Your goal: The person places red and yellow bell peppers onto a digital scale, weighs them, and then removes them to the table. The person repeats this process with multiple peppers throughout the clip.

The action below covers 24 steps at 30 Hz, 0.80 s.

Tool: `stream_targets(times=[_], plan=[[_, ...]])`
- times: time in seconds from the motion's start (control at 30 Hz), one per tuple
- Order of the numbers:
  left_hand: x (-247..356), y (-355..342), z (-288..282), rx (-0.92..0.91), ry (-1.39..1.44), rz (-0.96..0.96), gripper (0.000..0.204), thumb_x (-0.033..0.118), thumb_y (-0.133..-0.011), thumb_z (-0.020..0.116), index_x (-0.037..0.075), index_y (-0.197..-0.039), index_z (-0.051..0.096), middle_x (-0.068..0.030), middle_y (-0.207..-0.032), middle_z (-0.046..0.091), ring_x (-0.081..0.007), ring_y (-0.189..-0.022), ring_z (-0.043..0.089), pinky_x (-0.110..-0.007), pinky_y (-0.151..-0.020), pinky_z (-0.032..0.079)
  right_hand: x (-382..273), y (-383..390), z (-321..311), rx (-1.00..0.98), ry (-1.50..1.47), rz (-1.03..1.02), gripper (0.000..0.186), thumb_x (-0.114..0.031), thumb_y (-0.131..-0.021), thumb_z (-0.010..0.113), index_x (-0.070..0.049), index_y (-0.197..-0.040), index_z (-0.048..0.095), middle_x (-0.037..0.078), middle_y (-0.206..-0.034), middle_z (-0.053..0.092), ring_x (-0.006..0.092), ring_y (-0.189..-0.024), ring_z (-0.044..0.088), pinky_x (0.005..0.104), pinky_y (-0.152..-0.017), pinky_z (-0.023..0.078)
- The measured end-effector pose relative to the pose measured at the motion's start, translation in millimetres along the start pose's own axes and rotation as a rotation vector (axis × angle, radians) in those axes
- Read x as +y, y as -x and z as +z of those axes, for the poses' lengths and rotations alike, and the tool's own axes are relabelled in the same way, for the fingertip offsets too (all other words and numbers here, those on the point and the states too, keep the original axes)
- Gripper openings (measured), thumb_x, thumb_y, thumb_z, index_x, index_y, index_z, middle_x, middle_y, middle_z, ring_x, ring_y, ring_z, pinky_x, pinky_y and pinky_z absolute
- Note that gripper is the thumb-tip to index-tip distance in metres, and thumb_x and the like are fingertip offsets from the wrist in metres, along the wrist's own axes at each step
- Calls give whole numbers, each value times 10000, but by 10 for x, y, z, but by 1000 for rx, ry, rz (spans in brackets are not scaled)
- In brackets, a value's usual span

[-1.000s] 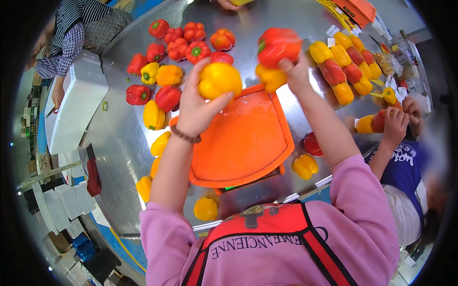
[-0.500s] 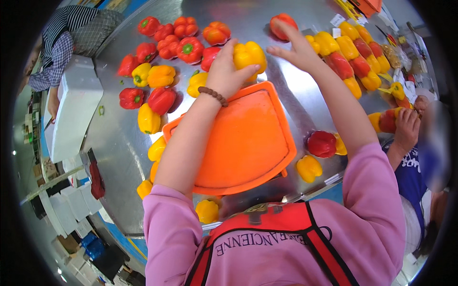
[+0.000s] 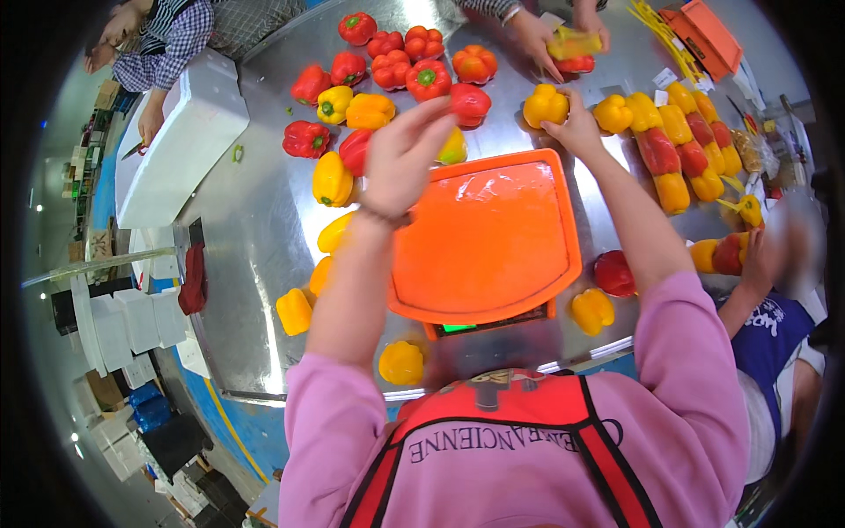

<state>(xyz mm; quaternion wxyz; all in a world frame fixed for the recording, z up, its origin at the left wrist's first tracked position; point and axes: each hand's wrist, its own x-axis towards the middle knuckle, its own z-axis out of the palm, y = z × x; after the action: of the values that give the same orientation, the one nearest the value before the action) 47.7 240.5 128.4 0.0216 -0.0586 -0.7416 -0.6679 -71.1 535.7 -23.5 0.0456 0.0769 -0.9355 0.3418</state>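
Note:
My right hand (image 3: 576,132) grips a yellow bell pepper (image 3: 546,106) beyond the far right corner of an orange tray (image 3: 484,238). Fingers stretched out and holding nothing, my left hand (image 3: 398,167) hovers over the tray's far left side. Partly behind its fingers lies a yellow pepper (image 3: 452,148); a red pepper (image 3: 356,151) shows beside the hand. The tray rests on a scale with a lit green display (image 3: 459,328), and its surface carries no peppers. Several red peppers (image 3: 429,80) sit farther off on the metal table.
Packed rows of yellow and red peppers (image 3: 658,151) lie at the right. A co-worker's hands (image 3: 539,44) handle peppers at the far side. Another person holds peppers (image 3: 727,255) at right. A white foam box (image 3: 189,132) stands left; loose yellow peppers (image 3: 401,363) lie near the front edge.
The yellow pepper has passed from my left hand to my right, farther right. My left hand has let go. A co-worker's hands have come in at the far side. The whole view has shifted.

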Motion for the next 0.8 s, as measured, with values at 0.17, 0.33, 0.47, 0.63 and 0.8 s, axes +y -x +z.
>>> stream_targets(times=[0.17,0.33,0.47,0.63,0.8], plan=[[369,1487,-1363,85,-108,-279,409,48,-947,556,-44,-1343,515,-120,-1323,570,-206,-1201,563,-310,-1012,437,132,76,-154,18,143,63,766,-242,-733,797,-36,-1380,441,255,-1229,600,401,-1156,576,432,-979,460],[73,3915,-2775,109,963,267,734,483,-974,522,95,-1534,248,-166,-1524,377,-286,-1340,451,-501,-1130,316,-275,428,-793,-22,98,56,645,-250,-756,788,-47,-1316,541,182,-1187,644,321,-1034,648,392,-888,517],[-661,5303,-3369,1065,-208,-588,698,470,-917,597,92,-1453,359,-135,-1422,471,-305,-1276,498,-475,-1112,327,-1022,1019,-885,79,-193,-345,457,-190,-804,756,-25,-1201,599,139,-1030,683,264,-929,670,362,-835,529],[-241,4777,-2223,754,-1272,-564,389,276,-836,732,35,-1137,680,-185,-1110,678,-345,-1060,626,-451,-943,473,-1891,1999,-802,-159,-504,-371,393,-161,-849,719,-35,-1204,608,106,-1060,681,212,-998,656,337,-909,510],[-544,3990,-789,270,-740,-353,426,261,-799,757,12,-1127,649,-184,-1132,660,-349,-1062,618,-422,-939,483,-2233,2926,-849,-546,-433,-446,429,-243,-858,711,-15,-1206,608,150,-1111,673,276,-1038,657,361,-907,515]])
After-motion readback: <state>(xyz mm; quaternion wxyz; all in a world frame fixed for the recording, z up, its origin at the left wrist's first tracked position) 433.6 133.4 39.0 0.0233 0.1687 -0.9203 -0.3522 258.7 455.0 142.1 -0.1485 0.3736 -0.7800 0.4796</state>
